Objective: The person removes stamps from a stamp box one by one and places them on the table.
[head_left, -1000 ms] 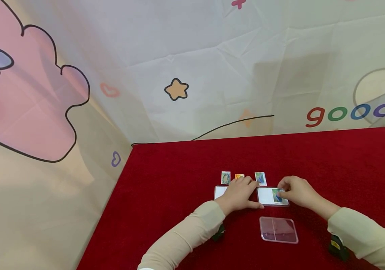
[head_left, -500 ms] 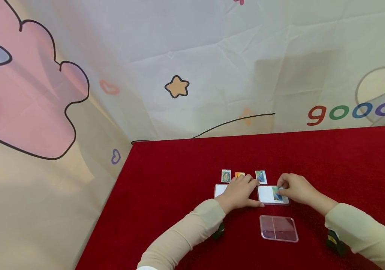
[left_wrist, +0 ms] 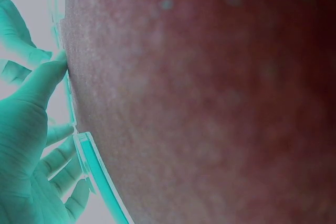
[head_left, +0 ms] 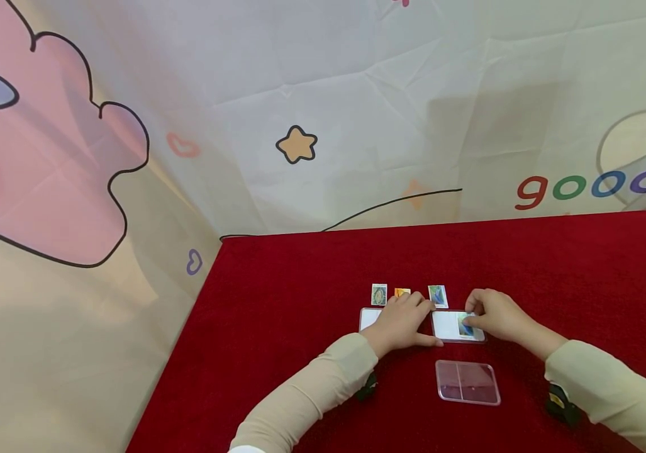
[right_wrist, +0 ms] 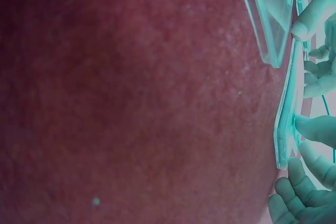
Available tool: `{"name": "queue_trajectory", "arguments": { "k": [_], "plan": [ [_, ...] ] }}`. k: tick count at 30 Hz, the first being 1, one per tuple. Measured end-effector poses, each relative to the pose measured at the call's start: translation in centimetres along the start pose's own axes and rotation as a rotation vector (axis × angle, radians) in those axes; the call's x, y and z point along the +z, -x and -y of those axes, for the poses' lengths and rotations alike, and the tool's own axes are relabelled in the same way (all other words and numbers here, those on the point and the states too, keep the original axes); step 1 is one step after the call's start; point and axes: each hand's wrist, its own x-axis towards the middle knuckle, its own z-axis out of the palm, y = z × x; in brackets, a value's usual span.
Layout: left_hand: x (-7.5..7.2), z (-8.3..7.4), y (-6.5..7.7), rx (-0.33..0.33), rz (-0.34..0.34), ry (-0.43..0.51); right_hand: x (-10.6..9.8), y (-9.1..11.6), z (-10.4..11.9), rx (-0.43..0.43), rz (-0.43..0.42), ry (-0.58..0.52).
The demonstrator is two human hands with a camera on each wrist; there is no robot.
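My right hand [head_left: 501, 314] pinches a blue-green stamp [head_left: 463, 328] with thumb and forefinger. The stamp overlaps the right half of a clear flat case with a white insert [head_left: 445, 327]. In the right wrist view the right thumb [right_wrist: 314, 129] meets the case's face, with the other fingers off its edge. At the same case's left end rests my left hand [head_left: 404, 324], fingers stretched forward, thumb at the near corner. Under that hand lies a second white-lined case [head_left: 368, 318], mostly covered.
Behind the cases lie a green stamp [head_left: 379, 294], an orange stamp [head_left: 402, 292] partly hidden by the left fingers, and a blue stamp [head_left: 438, 296]. Nearer the person lies a clear two-part lid [head_left: 468, 382]. Everything sits on a red cloth [head_left: 300, 283] before a printed curtain [head_left: 356, 126].
The right fingers have shifted very slightly at the stamp, whose picture now looks paler. The left hand, cases and lid keep their places; the head view has tipped a little downward.
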Motion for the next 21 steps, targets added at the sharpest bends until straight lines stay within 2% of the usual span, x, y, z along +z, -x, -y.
{"name": "queue_trajectory", "arguments": {
  "k": [12, 21],
  "plan": [
    [0.22, 0.12, -0.14, 0.003, -0.012, 0.0, 0.29, 0.24, 0.1, 0.019, -0.045, -0.009],
    [-0.01, 0.07, -0.03, 0.002, -0.013, -0.013, 0.75, 0.52, 0.34, 0.021, -0.157, -0.042]
  ]
}}
